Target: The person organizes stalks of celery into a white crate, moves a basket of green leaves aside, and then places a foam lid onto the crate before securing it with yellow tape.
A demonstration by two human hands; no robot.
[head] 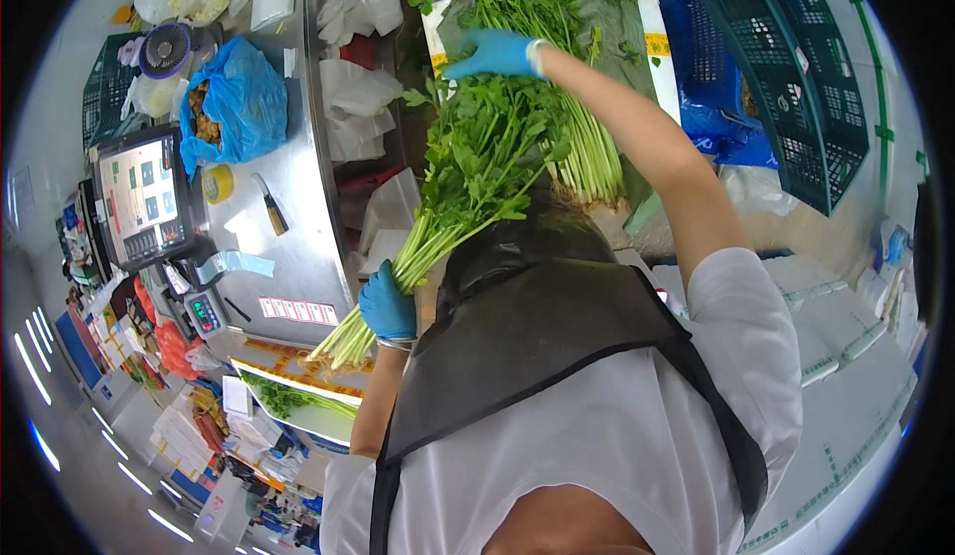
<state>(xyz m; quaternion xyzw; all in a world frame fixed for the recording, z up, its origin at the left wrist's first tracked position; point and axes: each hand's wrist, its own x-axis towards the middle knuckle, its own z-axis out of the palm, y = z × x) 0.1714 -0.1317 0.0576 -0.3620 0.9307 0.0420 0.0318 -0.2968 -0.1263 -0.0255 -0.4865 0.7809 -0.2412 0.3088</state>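
My left hand, in a blue glove, is closed around the stems of a bunch of leafy celery; its roots point down to the left and its leaves reach up to the right. My right hand, gloved too, is over the leaves at the top with fingers apart; contact with them cannot be told. Beyond and to the right lies more leafy celery, roots towards me, on dark green cloth over a white foam box.
On the left, a metal table bears a knife, yellow tape, a blue bag, a monitor and labels. A foam box with greens stands lower left. Green plastic crates stand at the right.
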